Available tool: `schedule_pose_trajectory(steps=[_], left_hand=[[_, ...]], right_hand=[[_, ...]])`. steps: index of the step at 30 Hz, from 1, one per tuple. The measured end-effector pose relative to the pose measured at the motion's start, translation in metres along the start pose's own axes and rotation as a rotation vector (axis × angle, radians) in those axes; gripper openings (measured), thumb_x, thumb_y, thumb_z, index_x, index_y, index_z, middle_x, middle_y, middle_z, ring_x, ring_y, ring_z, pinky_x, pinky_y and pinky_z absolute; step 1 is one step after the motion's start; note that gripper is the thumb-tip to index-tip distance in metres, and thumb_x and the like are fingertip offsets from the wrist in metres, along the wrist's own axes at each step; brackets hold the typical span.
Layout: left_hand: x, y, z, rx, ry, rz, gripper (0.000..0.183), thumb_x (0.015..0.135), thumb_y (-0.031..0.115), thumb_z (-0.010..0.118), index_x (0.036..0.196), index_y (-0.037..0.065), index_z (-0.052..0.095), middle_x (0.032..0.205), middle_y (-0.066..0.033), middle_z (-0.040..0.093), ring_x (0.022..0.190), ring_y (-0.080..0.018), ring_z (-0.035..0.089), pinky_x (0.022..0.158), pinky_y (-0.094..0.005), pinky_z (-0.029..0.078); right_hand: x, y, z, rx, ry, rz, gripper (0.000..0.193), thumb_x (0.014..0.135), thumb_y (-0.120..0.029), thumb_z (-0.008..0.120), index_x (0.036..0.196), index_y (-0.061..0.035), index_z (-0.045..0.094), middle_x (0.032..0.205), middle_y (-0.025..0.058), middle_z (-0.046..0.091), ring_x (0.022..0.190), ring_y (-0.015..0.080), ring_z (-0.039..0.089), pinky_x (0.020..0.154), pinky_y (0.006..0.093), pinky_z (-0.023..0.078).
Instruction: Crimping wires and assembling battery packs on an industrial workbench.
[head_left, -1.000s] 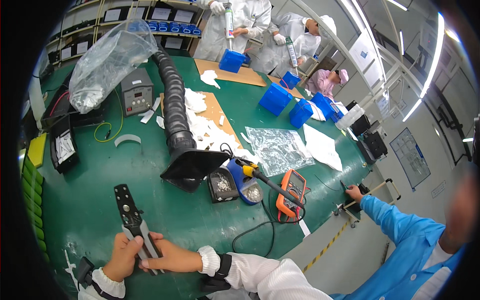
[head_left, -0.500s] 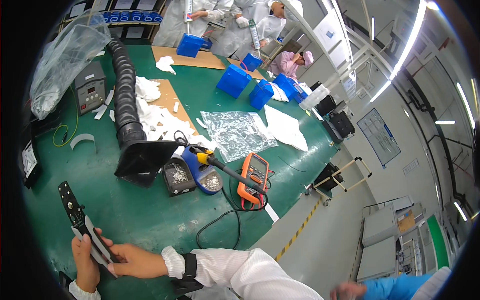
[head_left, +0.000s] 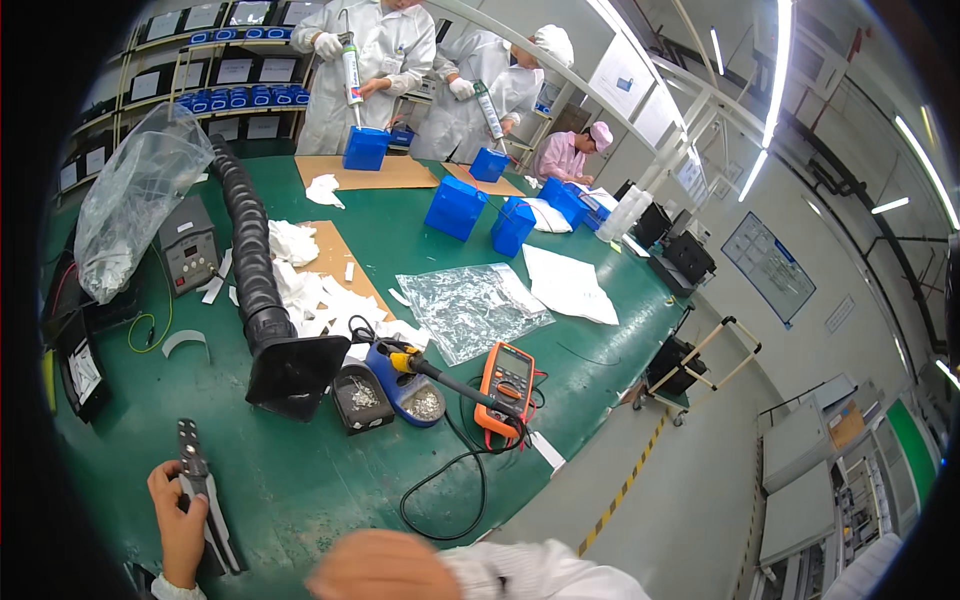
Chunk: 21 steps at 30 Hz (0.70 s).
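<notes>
My left hand (head_left: 178, 522) is closed around a wire stripper (head_left: 192, 458) with grey-and-black handles, held upright over the green table at the lower left. Its dark, holed jaws point away from me, and the handles run down past my thumb. At the lower edge my right hand (head_left: 385, 568) is smeared by motion and apart from the tool, so its fingers cannot be made out. Ahead of my hands a soldering iron (head_left: 440, 378) rests in its blue stand (head_left: 392, 385), next to a black tip-cleaning tray (head_left: 362, 397).
A black fume hose (head_left: 245, 230) ends in a square hood (head_left: 295, 375). An orange multimeter (head_left: 505, 390) lies right of the iron, its cable curling nearby. Beyond are a plastic bag (head_left: 470, 305), white scraps, blue battery packs (head_left: 457, 208) and co-workers with sealant guns (head_left: 352, 75).
My right hand has let go of the wire stripper and moved right, toward the lower edge. My left hand still holds the tool. The view has tilted up, and the blue sleeve at lower right is gone.
</notes>
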<state>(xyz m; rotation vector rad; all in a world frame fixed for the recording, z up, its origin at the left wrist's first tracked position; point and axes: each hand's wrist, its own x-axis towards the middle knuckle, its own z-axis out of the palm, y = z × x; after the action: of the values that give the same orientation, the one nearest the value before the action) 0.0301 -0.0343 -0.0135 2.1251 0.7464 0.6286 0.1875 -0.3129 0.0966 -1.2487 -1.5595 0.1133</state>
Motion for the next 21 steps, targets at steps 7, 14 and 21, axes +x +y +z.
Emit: schedule_pose_trajectory(steps=[7,14,21], left_hand=[[-0.003,0.004,0.009,0.4,0.27,-0.025,0.033,0.077,0.006,0.061,0.106,0.002,0.045,0.135,-0.0173,0.04,0.127,-0.0352,0.034,0.11,-0.0443,0.023],[0.014,-0.018,0.01,0.111,0.298,0.0,0.035,0.084,0.008,0.057,0.116,0.002,0.045,0.132,-0.0153,0.042,0.123,-0.0303,0.038,0.108,-0.0405,0.026],[0.011,-0.006,0.004,0.135,0.387,0.025,0.036,0.078,0.007,0.063,0.111,0.002,0.051,0.115,-0.0135,0.049,0.112,-0.0286,0.045,0.102,-0.037,0.033]], right_hand=[[-0.032,0.068,-0.193,-0.709,0.876,0.37,0.016,0.09,-0.006,0.058,0.104,0.0,0.061,0.086,0.0115,0.068,0.074,0.018,0.064,0.068,0.0298,0.051],[-0.195,0.227,-0.387,-1.421,0.46,0.928,0.035,0.087,-0.019,0.06,0.118,-0.0013,0.059,0.119,0.0209,0.06,0.109,0.0381,0.057,0.096,0.0442,0.044],[-0.215,0.302,-0.437,-1.152,0.508,1.176,0.031,0.079,-0.025,0.066,0.101,-0.0026,0.066,0.102,0.0208,0.066,0.095,0.0396,0.062,0.084,0.0452,0.049]])
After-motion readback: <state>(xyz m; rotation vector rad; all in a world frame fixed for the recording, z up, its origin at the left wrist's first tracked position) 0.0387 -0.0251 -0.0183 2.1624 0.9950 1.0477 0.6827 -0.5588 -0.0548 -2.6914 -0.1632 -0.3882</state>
